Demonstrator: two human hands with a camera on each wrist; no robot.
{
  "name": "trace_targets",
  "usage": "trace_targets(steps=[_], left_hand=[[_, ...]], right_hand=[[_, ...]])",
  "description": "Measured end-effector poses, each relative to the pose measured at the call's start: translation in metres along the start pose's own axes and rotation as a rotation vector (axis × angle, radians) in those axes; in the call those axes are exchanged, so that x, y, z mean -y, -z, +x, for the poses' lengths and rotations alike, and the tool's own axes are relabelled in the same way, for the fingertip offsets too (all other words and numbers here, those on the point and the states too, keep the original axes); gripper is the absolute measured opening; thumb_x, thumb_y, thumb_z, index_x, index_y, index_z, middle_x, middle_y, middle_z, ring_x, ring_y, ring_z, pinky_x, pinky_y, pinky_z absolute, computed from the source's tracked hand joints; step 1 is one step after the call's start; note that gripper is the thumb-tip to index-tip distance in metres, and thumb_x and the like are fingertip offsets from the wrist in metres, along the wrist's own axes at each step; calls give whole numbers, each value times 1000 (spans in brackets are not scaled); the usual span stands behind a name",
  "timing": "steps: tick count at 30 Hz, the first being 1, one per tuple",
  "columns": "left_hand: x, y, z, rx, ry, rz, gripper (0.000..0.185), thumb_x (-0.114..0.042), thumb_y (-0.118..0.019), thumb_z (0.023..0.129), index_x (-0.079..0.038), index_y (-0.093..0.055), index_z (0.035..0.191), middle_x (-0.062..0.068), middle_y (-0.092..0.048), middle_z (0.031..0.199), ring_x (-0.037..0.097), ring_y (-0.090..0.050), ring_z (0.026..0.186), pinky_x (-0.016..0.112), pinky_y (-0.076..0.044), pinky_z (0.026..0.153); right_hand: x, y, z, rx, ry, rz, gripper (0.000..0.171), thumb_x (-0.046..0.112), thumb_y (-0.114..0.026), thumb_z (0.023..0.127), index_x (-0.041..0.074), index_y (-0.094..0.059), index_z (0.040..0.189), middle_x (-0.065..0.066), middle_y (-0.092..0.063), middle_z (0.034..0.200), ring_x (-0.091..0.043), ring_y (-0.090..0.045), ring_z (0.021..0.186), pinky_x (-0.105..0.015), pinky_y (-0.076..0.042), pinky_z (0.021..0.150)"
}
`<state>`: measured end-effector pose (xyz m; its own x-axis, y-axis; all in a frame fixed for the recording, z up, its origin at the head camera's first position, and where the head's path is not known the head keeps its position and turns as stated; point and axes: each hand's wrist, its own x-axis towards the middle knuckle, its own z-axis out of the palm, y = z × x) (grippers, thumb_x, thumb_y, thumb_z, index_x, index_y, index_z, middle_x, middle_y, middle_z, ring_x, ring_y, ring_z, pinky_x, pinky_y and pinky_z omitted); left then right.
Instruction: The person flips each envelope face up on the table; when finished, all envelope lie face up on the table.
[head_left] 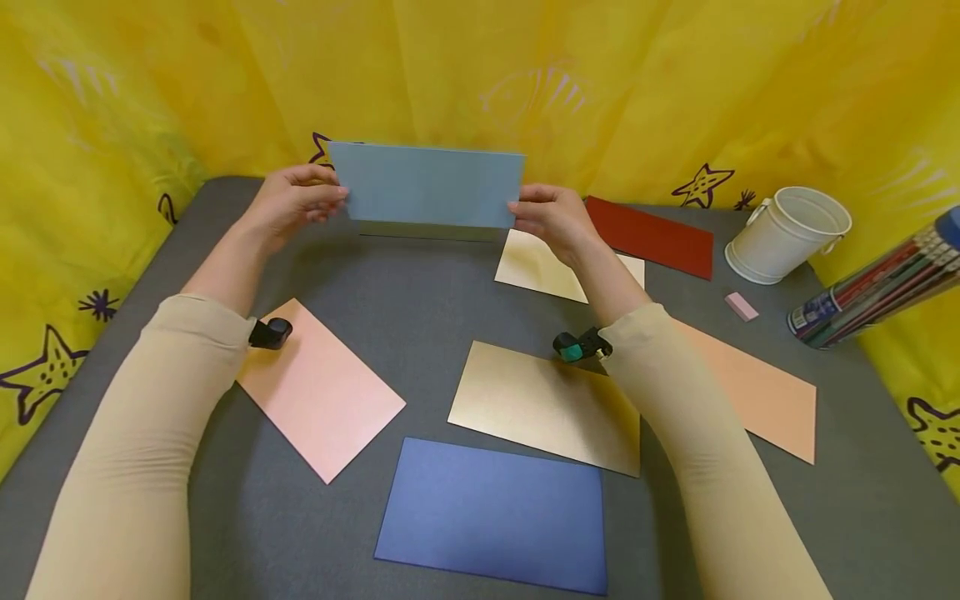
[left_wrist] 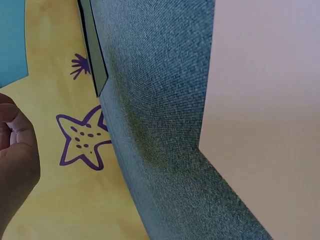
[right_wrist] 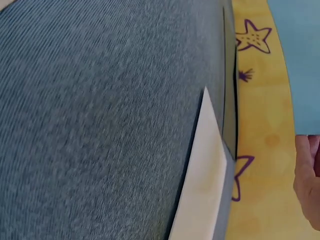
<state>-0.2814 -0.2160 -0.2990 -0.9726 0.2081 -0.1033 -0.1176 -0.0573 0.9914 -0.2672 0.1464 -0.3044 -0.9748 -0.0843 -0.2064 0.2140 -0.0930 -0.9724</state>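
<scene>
A light blue card (head_left: 427, 185) is held upright above the far part of the grey table (head_left: 420, 292). My left hand (head_left: 294, 202) pinches its left edge and my right hand (head_left: 552, 218) pinches its right edge. In the left wrist view a corner of the blue card (left_wrist: 11, 40) shows above my fingers (left_wrist: 15, 150). The right wrist view catches the blue card (right_wrist: 300, 60) at the top right, my right hand (right_wrist: 309, 175) below it, and a cream card (right_wrist: 202, 175) on the table.
Lying flat on the table are a pink card (head_left: 318, 387), gold card (head_left: 543, 407), dark blue card (head_left: 495, 515), orange card (head_left: 757, 392), cream card (head_left: 536, 267) and dark red card (head_left: 652, 236). At right stand a white bucket (head_left: 787, 233), pink eraser (head_left: 741, 306) and pencil pack (head_left: 877, 287).
</scene>
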Motion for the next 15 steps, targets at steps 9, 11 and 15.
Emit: trace_targets(steps=[9,11,15], left_hand=[[0,-2,0,28,17,-60,11,-3,-69,90,-9,-76,84,-3,-78,84,13,-72,68,18,-58,63],[1,-1,0,20,24,-45,11,-6,-68,91,-10,-77,87,-6,-75,91,13,-72,72,17,-57,65],[2,1,-1,12,59,-31,15,-10,-64,95,-10,-77,90,-4,-67,100,12,-73,76,16,-56,65]], right_hand=[[-6,2,4,-17,35,-27,25,-2,-60,94,14,-71,77,0,-63,101,-19,-66,101,-44,-47,111],[-7,1,4,-18,42,-49,24,0,-59,96,13,-73,81,0,-63,105,-17,-67,96,-44,-48,110],[-11,-2,5,-25,39,-88,20,1,-54,99,4,-74,102,-3,-60,115,-14,-67,88,-43,-49,108]])
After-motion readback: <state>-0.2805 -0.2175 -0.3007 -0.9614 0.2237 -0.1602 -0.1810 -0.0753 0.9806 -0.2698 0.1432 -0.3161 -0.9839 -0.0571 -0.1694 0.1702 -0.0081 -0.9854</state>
